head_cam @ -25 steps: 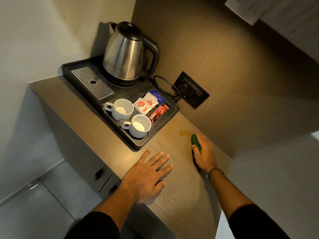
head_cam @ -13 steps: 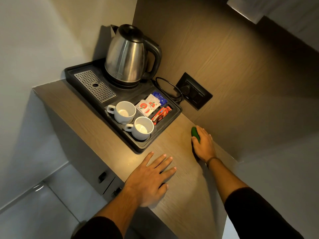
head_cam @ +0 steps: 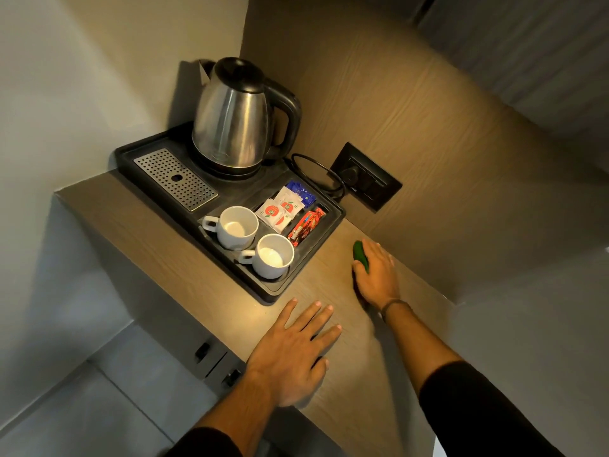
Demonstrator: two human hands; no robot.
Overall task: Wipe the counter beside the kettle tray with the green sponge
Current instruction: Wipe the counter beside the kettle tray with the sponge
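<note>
Your right hand presses the green sponge onto the counter right of centre, fingers curled over it, just right of the tray and close to the wood wall. Your left hand lies flat and empty, fingers spread, on the counter near its front edge, lower centre. The kettle stands at the tray's back, two cups at its front.

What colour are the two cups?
Both cups are white, seen in the head view.
</note>
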